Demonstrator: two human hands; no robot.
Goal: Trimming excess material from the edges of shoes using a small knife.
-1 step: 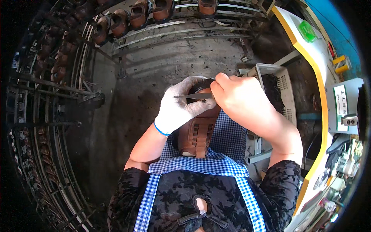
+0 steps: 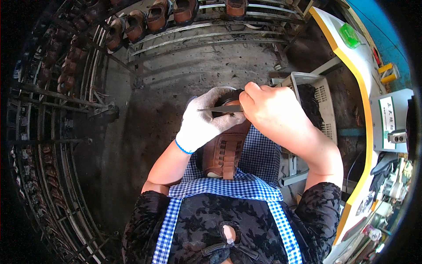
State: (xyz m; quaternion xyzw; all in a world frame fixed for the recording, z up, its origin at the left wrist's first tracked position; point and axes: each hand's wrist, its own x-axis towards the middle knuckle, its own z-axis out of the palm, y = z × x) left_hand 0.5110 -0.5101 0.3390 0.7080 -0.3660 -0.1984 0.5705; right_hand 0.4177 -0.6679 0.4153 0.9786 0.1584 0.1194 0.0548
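A brown leather shoe [image 2: 222, 149] with a slotted, woven-looking strap panel rests on my checked apron, its strap end toward my body. My left hand [image 2: 200, 119], in a white knit glove with a blue cuff edge, is closed around the shoe's far part. Bare and closed, my right hand [image 2: 274, 105] grips a thin pointed metal blade [image 2: 217, 108]. The blade points left across the gloved hand, between its thumb and fingers, over the shoe. Its handle is hidden in my right fist, so the exact kind of tool cannot be told.
Brown shoes [image 2: 158, 15] stand on a metal rack at the back, and more racks of shoes [image 2: 68, 68] line the left. A pale plastic crate [image 2: 325, 97] with dark material sits right of my hand. Farther right is a yellow-edged white table [image 2: 358, 75] with a green object [image 2: 349, 36].
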